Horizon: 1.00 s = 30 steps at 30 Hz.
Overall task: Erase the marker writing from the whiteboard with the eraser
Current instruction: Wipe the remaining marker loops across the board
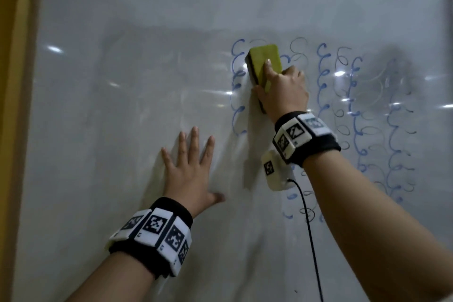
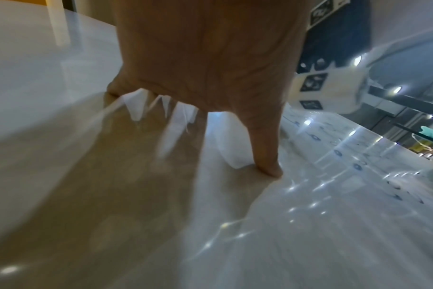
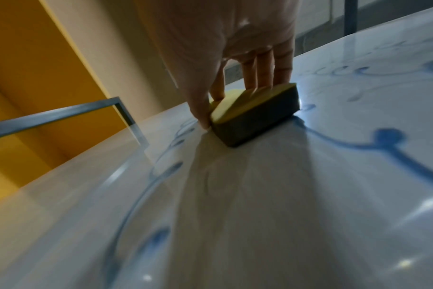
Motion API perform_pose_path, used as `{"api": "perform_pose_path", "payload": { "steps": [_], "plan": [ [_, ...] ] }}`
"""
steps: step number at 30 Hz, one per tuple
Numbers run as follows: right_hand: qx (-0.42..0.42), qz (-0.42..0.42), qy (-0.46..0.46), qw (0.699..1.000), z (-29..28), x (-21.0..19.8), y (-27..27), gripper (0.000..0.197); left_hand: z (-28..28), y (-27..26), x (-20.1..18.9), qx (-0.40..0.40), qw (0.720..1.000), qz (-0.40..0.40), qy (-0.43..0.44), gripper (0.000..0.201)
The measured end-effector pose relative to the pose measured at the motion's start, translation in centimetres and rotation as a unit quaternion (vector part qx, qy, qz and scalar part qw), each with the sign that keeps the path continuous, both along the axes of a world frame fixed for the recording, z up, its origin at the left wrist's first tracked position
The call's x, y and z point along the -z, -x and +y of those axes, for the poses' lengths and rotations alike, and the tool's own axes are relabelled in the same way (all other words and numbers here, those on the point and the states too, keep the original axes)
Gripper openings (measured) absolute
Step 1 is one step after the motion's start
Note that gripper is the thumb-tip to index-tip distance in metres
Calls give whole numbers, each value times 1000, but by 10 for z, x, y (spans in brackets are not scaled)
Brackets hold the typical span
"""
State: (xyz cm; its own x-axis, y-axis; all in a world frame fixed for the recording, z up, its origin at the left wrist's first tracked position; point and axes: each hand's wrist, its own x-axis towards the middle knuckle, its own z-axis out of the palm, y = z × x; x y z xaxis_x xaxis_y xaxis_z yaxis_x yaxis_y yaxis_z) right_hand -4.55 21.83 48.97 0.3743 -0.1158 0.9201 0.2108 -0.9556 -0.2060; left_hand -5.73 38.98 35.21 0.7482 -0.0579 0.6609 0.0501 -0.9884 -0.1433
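Observation:
My right hand (image 1: 282, 88) grips a yellow-green eraser (image 1: 266, 62) with a dark felt base, pressed flat on the whiteboard (image 1: 147, 81). In the right wrist view my fingers (image 3: 262, 66) lie over the eraser (image 3: 255, 111) and my thumb clamps its side. Columns of blue looped marker writing (image 1: 323, 81) run down the board on both sides of the eraser and to its right. A wiped strip lies below the eraser. My left hand (image 1: 193, 167) rests flat on the board with fingers spread, lower left of the eraser; its thumb (image 2: 267, 148) touches the surface.
A yellow-brown frame or wall edge (image 1: 17, 105) borders the board on the left. A black cable (image 1: 311, 240) hangs from the camera unit on my right wrist. A grey smudged patch (image 1: 389, 64) lies at the board's upper right.

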Motion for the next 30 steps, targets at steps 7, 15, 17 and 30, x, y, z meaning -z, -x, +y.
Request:
{"api": "perform_pose_path", "payload": {
  "steps": [7,15,17,30],
  "plan": [
    [-22,11,-25,999,9,-20,-3,61,0,1,1,-6,1000,21,4,120],
    [-17,-3,-29,999,10,-41,5,61,-1,6,-1,-13,999,35,-6,121],
    [-18,-2,-33,999,18,-43,5,62,0,6,-1,-9,999,36,-6,122],
    [-6,-16,78,997,43,-37,-1,61,3,0,0,-4,999,33,-10,123]
  ]
}}
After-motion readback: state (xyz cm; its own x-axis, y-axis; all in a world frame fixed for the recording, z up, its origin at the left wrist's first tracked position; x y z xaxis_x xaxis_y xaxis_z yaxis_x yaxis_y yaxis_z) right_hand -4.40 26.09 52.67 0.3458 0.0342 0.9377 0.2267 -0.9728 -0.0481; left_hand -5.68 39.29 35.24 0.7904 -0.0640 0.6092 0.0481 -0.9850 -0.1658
